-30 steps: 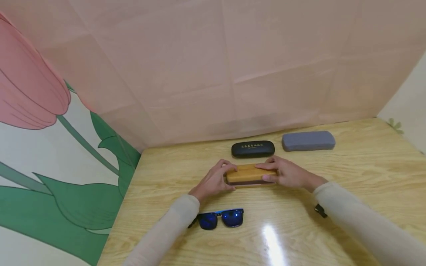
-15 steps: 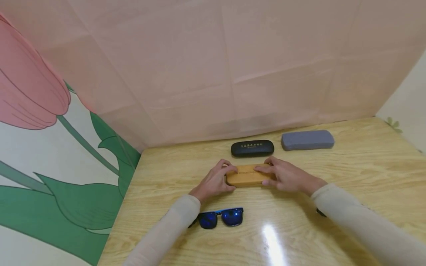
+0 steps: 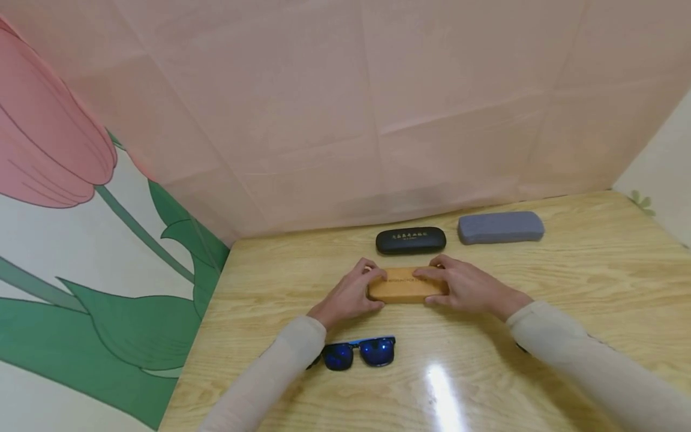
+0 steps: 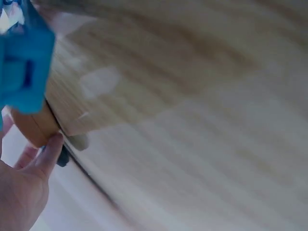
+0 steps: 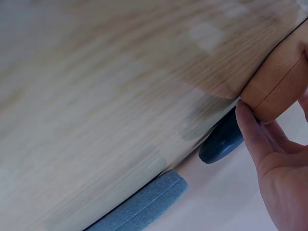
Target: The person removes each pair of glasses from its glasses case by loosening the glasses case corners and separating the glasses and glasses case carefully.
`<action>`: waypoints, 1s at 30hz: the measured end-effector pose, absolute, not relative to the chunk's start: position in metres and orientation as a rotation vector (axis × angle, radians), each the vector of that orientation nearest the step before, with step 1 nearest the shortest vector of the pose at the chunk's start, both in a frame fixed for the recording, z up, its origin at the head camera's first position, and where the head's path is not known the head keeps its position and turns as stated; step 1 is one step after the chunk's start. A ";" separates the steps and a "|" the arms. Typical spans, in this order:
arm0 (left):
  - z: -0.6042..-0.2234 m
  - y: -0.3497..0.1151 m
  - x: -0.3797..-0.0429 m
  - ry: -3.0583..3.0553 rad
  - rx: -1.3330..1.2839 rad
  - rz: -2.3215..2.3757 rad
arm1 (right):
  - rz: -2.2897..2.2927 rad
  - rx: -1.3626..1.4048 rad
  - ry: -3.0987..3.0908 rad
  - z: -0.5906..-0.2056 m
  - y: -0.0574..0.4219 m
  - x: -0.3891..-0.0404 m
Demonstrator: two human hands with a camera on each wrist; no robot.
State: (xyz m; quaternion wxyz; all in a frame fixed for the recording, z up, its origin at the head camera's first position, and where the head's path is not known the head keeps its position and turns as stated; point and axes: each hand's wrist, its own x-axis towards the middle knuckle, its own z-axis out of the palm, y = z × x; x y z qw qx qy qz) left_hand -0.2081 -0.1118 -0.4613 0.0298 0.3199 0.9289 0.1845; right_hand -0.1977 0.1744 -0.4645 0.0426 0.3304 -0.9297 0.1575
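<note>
While the tan case (image 3: 406,293) is resting on the wooden table (image 3: 281,270) near the black case (image 3: 411,240), I am gripping its opposite ends with curled fingers, left hand (image 3: 349,295) and right hand (image 3: 475,288).

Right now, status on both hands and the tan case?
Left hand, right hand gripping tan case ends. Closed, on table. Black case behind, sunglasses in front, neither touching it.

High head view, forward and down; wrist views close in, tan case (image 5: 278,79) in both.
</note>
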 end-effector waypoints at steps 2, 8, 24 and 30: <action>-0.458 -0.108 -0.207 2.879 1.024 0.490 | 0.482 1.006 -2.846 -0.464 0.175 -0.198; -0.448 -0.093 -0.203 2.909 1.306 0.194 | 0.494 0.986 -2.885 -0.462 0.176 -0.194; -0.446 -0.094 -0.210 2.830 1.397 0.184 | 0.484 0.974 -2.883 -0.462 0.178 -0.193; -0.447 -0.095 -0.212 2.820 1.406 0.148 | 0.439 0.977 -2.863 -0.460 0.179 -0.191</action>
